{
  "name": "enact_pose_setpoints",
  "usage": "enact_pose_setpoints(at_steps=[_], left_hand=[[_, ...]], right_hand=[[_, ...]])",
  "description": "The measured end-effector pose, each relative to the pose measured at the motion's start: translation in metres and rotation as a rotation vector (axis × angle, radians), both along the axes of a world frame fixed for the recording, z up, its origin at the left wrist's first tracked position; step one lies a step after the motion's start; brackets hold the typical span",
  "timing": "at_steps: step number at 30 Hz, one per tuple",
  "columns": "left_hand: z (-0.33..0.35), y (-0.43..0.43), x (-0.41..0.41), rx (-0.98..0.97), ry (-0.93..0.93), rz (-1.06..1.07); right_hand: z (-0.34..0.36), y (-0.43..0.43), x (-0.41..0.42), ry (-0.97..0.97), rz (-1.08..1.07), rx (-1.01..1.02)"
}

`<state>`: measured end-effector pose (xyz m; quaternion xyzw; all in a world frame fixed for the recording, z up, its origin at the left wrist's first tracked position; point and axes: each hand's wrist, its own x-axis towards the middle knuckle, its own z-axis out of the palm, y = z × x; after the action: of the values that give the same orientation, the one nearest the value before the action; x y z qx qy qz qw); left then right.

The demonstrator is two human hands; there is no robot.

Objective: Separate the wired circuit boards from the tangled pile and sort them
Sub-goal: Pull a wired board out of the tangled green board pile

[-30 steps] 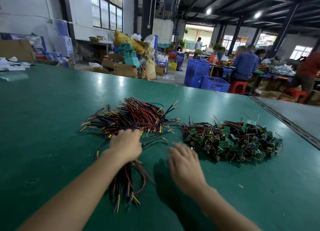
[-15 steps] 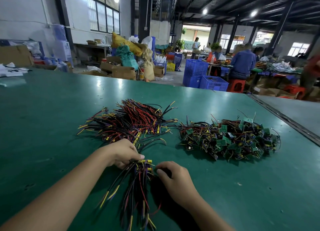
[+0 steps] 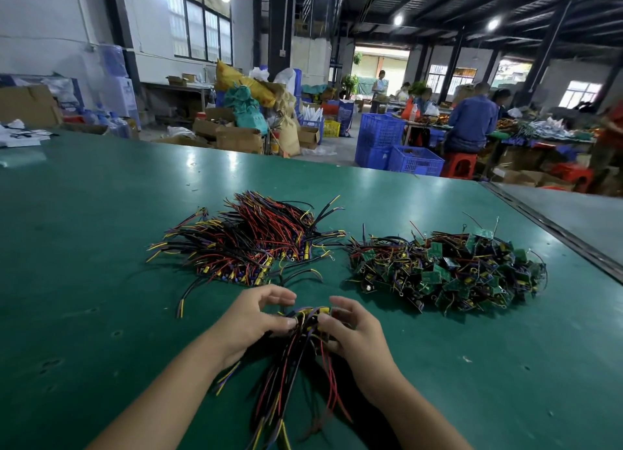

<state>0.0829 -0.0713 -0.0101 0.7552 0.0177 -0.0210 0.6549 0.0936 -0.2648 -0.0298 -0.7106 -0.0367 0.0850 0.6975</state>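
While the left hand (image 3: 256, 318) and right hand (image 3: 354, 331) are gripping the wire bundle (image 3: 300, 355) by its far end, near-centre on the tabletop (image 3: 101, 247), the operator should be levelling it, clear of the tangled pile (image 3: 445, 271).

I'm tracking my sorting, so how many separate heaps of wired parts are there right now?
3: a red-and-black wire pile far left, a tangled green-board pile to its right, and a bundle nearest, gripped by the left hand and right hand.
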Motion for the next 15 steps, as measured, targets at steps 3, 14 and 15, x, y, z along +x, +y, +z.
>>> enact_pose_setpoints(at_steps=[3,14,15], left_hand=[[-0.005,-0.003,-0.004,-0.053,-0.044,-0.022],[-0.004,-0.008,-0.016,-0.137,-0.107,-0.12],[-0.006,-0.011,-0.017,-0.128,-0.139,-0.167]], right_hand=[[0.003,0.0,0.003,0.082,0.013,0.174],[0.017,-0.007,-0.001,0.232,0.107,0.651],[0.017,-0.006,-0.002,0.229,0.105,0.668]])
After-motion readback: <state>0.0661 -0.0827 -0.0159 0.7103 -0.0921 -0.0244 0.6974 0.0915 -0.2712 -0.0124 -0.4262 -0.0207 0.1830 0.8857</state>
